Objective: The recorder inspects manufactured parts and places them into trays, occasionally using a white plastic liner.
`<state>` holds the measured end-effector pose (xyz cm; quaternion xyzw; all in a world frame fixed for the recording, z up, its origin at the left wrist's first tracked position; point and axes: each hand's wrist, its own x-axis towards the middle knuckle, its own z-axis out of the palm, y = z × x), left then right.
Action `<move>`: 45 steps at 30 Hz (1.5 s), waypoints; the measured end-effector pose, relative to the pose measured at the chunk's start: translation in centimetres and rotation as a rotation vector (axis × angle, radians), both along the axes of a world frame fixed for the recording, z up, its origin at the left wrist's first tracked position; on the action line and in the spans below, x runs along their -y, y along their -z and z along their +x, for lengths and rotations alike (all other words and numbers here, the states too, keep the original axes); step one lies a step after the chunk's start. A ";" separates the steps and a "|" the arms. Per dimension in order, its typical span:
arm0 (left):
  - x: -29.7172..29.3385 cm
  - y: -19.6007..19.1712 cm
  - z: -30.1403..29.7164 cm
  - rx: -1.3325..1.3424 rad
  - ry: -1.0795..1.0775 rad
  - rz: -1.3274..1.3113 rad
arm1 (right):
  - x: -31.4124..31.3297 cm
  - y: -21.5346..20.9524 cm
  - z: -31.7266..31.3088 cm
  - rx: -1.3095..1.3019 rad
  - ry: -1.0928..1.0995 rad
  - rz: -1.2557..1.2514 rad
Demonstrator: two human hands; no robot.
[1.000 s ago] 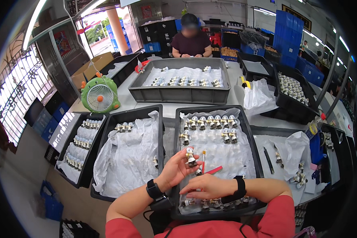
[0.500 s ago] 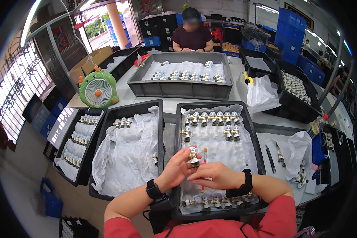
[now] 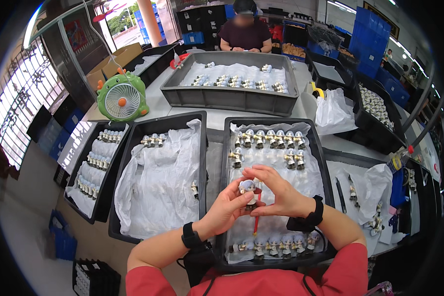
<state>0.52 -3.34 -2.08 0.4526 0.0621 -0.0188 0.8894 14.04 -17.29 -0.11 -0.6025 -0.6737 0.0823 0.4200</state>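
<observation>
In front of me, over the black tray [image 3: 325, 197], my left hand [image 3: 224, 209] is closed around a small figurine [image 3: 248, 188] with pale lilac hair and a white outfit. The figurine is upright, its front turned toward me. Curved round its other side is my right hand [image 3: 283, 195], fingertips at the figurine's head and thumb by its feet. A thin red brush [image 3: 256, 224] runs lengthwise beneath the hands, seemingly lying on the tray's white paper. Rows of similar figurines [image 3: 271, 139] lie at the tray's far end, and another row [image 3: 287, 245] lies at the near end.
A second paper-lined tray [image 3: 202, 163] and a narrower tray of figurines [image 3: 103, 192] stand left. Beyond are a grey bin [image 3: 232, 101] and a green fan [image 3: 123, 101]. On the right lie a black pen [image 3: 341, 196] and a plastic bag [image 3: 333, 113]. A person [image 3: 245, 34] sits opposite.
My right hand has turned and opened out from a bent-over pose to reach round the figurine. The figurine now faces me more fully. The view has shifted slightly.
</observation>
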 end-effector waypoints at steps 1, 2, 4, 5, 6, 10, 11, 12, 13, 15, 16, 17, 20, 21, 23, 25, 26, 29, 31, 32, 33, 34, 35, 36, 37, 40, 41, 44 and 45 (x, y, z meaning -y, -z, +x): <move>-0.1 -0.3 0.1 -0.011 -0.005 -0.010 | -0.1 0.2 0.1 -0.013 -0.015 -0.005; 0.0 -0.8 0.3 0.014 0.012 -0.034 | -0.1 0.1 0.1 0.017 -0.002 -0.021; 0.0 -1.1 -0.1 0.057 0.032 -0.084 | -0.1 0.1 -0.6 -0.093 0.018 -0.002; -0.2 -1.1 0.1 0.050 0.030 -0.092 | -0.2 0.3 -0.6 -0.136 0.044 0.019; -0.3 -1.2 0.2 0.065 0.044 -0.097 | -0.2 0.2 -0.6 -0.142 0.044 0.012; -0.2 -0.6 0.2 0.044 0.003 -0.087 | -0.1 0.3 -0.6 -0.153 0.089 0.020; -0.2 -0.5 0.2 0.017 -0.043 -0.080 | -0.1 0.4 -0.5 -0.114 0.099 0.030; -0.2 -0.4 0.3 0.018 -0.043 -0.080 | 0.0 0.4 -0.7 -0.114 0.104 0.026; -0.3 -0.3 0.4 -0.003 -0.027 -0.075 | 0.0 0.4 -0.8 -0.113 0.104 0.025; -0.2 0.0 0.4 -0.025 -0.011 -0.072 | -0.2 0.4 -1.0 -0.006 0.087 0.101; 0.0 0.3 0.5 -0.004 -0.030 0.006 | -0.2 0.4 -1.0 -0.007 0.088 0.099; 0.2 0.3 0.3 0.016 -0.053 0.090 | -0.2 0.3 -1.4 0.047 0.082 0.105; -0.4 0.5 0.2 0.095 0.056 -0.101 | -0.1 -0.1 -2.3 0.001 0.085 0.122; -0.5 0.3 0.3 0.095 0.055 -0.100 | -0.2 -0.1 -2.4 -0.097 0.095 0.128; -0.6 -0.3 0.5 0.088 0.076 -0.215 | 0.0 0.1 -2.0 -0.103 0.111 0.091; -0.6 0.1 0.7 0.083 0.074 -0.228 | 0.0 0.3 -1.8 -0.109 0.128 0.053; -0.7 0.2 0.8 0.077 0.070 -0.242 | 0.0 0.4 -1.7 -0.158 0.135 0.038; -0.8 0.2 0.9 0.052 0.065 -0.256 | 0.1 0.1 -1.4 -0.196 0.162 -0.019; -0.7 -0.2 0.9 0.067 0.070 -0.244 | 0.1 -0.1 -1.1 -0.184 0.182 -0.060; -0.7 -0.3 0.8 0.080 0.074 -0.231 | -0.1 -0.2 -1.0 -0.141 0.172 -0.015; -0.8 -0.2 0.8 0.080 0.069 -0.229 | -0.2 -0.3 -1.0 -0.097 0.161 0.031; -0.9 0.0 0.8 0.100 0.098 -0.223 | -0.1 -0.2 -1.0 -0.098 0.154 0.034; -1.3 0.0 0.6 0.121 0.114 -0.209 | -0.4 -0.1 -0.9 -0.069 0.158 0.040; -1.3 -0.1 0.4 0.121 0.091 -0.186 | -0.6 0.0 -0.8 -0.039 0.160 0.048; -1.1 -0.3 0.4 0.122 0.064 -0.162 | -0.6 0.0 -0.8 -0.040 0.133 0.060; -2.2 -1.3 0.5 0.033 0.017 -0.106 | -0.2 0.0 -1.0 -0.123 0.185 0.043; -3.2 -1.8 0.6 0.008 0.002 -0.071 | -0.2 0.2 -0.8 -0.146 0.200 0.036; -8.2 -4.9 2.5 0.094 -0.106 0.134 | 0.9 -0.3 -0.1 -0.132 0.242 0.010; -10.7 -6.2 3.3 0.092 -0.243 0.399 | 1.0 -0.3 0.1 -0.134 0.261 0.024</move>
